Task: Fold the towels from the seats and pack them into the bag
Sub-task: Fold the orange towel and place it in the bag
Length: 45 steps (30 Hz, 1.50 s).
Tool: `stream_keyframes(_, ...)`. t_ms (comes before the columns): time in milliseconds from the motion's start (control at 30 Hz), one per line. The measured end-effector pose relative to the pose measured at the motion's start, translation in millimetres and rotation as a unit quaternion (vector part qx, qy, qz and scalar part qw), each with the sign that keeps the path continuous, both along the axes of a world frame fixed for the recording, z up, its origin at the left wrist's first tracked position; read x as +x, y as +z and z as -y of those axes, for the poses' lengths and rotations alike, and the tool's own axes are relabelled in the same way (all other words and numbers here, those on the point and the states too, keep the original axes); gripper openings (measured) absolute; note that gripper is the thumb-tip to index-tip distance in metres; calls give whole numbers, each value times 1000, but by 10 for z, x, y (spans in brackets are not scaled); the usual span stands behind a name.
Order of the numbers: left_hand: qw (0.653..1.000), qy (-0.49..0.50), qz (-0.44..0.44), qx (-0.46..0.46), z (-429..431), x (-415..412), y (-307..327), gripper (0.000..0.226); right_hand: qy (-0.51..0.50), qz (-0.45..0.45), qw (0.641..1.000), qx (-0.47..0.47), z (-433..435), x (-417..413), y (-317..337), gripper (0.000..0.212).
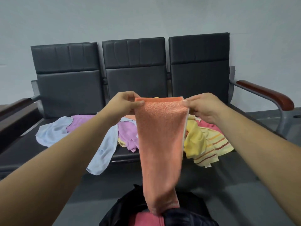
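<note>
While both arms stretch out in the head view, the left hand (126,101) and the right hand (202,106) each pinch a top corner of the long orange terry-cloth towel (160,144), fingers clamped on the fabric. It hangs straight down, long axis vertical, doubled top edge level between the hands, and its lower end dangles right at the mouth of the open black fabric bag (123,209), where a red folded towel (145,220) already sits. That looks like mid-fold: halved lengthwise, not yet short enough to pack. Next, I'd say, the bottom needs bringing up to the top, or the strip needs lowering in folds into the bag. Behind it, on the black padded three-seat bench (133,69), wait a pale blue towel (53,131), a lilac towel (127,132) and a yellow striped towel (210,147), all unfolded.
</note>
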<state>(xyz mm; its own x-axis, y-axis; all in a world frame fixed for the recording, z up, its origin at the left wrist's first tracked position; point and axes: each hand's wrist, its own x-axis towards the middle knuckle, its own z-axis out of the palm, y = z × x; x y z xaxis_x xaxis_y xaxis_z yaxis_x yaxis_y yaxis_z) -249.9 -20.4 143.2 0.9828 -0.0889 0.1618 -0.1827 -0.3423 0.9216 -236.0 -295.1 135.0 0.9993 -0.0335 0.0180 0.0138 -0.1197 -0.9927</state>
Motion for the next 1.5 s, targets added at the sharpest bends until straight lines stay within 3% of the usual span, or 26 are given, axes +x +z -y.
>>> stream_keyframes(133,997,22,20,-77,41,3,-95,8,10,66,997,41,-15,15,11,17)
stream_keyframes(267,987,48,76,-136,57,33,-66,8,40,78,991,97,-85,1,76,22)
stream_keyframes(333,976,22,88,-196,82,33,-56,18,40,85,987,134,-145,26,125,20)
stream_keyframes(400,984,-26,55,-166,123,1,-114,39,34,86,981,170,-209,63,179,17)
stream_keyframes(500,996,-69,-42,-31,146,-36,-388,42,30,85,978,189,-244,81,266,17)
stream_keyframes(667,956,-126,-139,-224,222,-115,-551,57,-17,21,991,128,-199,146,276,10)
stream_keyframes(733,942,-118,-157,-272,309,-146,-499,58,-22,-5,989,144,-184,179,220,13)
stream_keyframes(800,927,-110,-160,-321,383,-157,-437,52,47,-43,980,191,-163,139,148,17)
stream_keyframes(933,904,-93,-151,-390,472,-157,-327,31,227,-104,944,214,-101,25,-202,61)
stream_keyframes(1000,900,-73,-149,-403,477,-130,-293,30,262,-112,933,221,-100,-21,-437,68)
stream_keyframes(1133,916,-9,-145,-374,409,-83,-297,21,236,-86,951,180,-190,-69,-607,43)
stream_keyframes(1233,929,40,-132,-343,375,-95,-364,21,175,-57,959,217,-286,-53,-478,37)
stream_keyframes(1300,948,44,-114,-294,321,-117,-467,54,150,-43,960,234,-347,-47,-363,37)
stream_keyframes(1333,964,22,-118,-238,294,-118,-549,81,136,-38,961,237,-370,-39,-313,38)
stream_keyframes(1367,980,-7,-124,-158,270,-128,-635,95,124,-34,962,239,-383,-22,-268,39)
stream_keyframes(1433,989,-45,-136,-36,232,-124,-808,75,103,-36,964,241,-401,2,-190,40)
stream_keyframes(1500,992,-13,-124,-24,211,-81,-935,45,77,-40,968,235,-394,33,-131,40)
